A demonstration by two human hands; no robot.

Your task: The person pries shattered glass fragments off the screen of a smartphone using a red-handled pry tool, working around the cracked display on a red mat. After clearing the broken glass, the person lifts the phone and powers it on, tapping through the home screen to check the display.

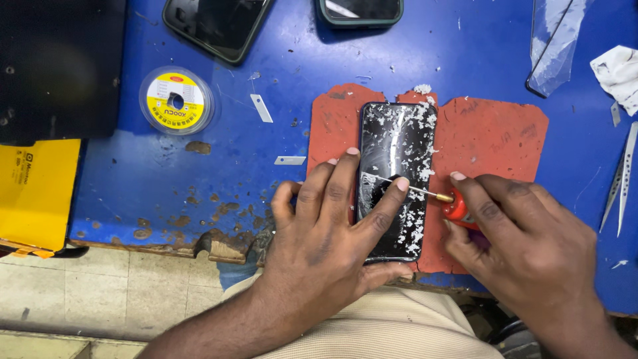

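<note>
A black phone (397,143) lies face up on a red mat (495,143), its glass covered in white flakes. My left hand (325,229) presses down on the phone's lower half, with its fingers spread over the left edge and the screen. My right hand (525,242) grips a small tool with a red-orange handle (456,206). Its thin metal tip (409,187) reaches left onto the screen, just beside my left forefinger.
On the worn blue table (279,66) are a round spool with a yellow label (176,100), two small blades (262,108), two other phones (216,23) at the back, clear film (555,40), a crumpled white wipe (618,73) and tweezers (621,176) at right. A yellow box (36,189) sits left.
</note>
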